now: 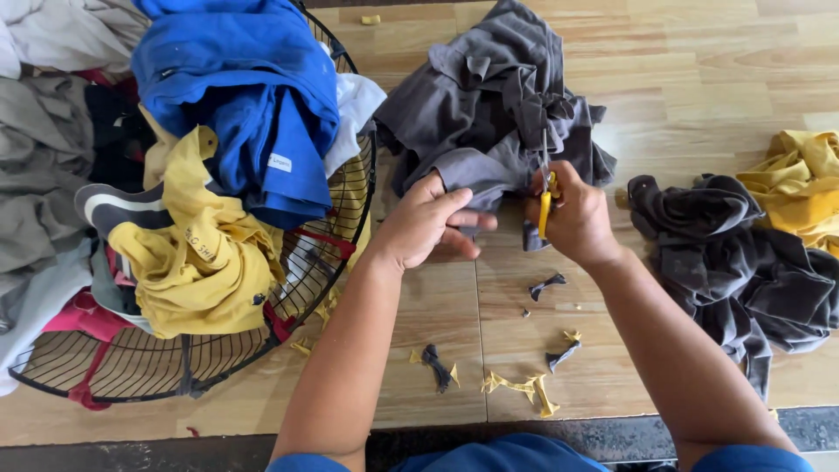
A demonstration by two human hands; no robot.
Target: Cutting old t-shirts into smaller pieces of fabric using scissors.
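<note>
Scraps [516, 385] on table [699, 79], hands cutting cloth.
Left hand [424, 223] pinches grey shirt [489, 114]; right hand [572, 214] clamped on yellow scissors [544, 205].

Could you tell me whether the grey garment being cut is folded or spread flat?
Neither: the grey garment lies crumpled, bunched in uneven folds.

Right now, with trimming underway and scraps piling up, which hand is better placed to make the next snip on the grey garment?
Right. The right hand grips the yellow-handled scissors at the grey garment; the left hand only pinches the cloth beside them.
</note>
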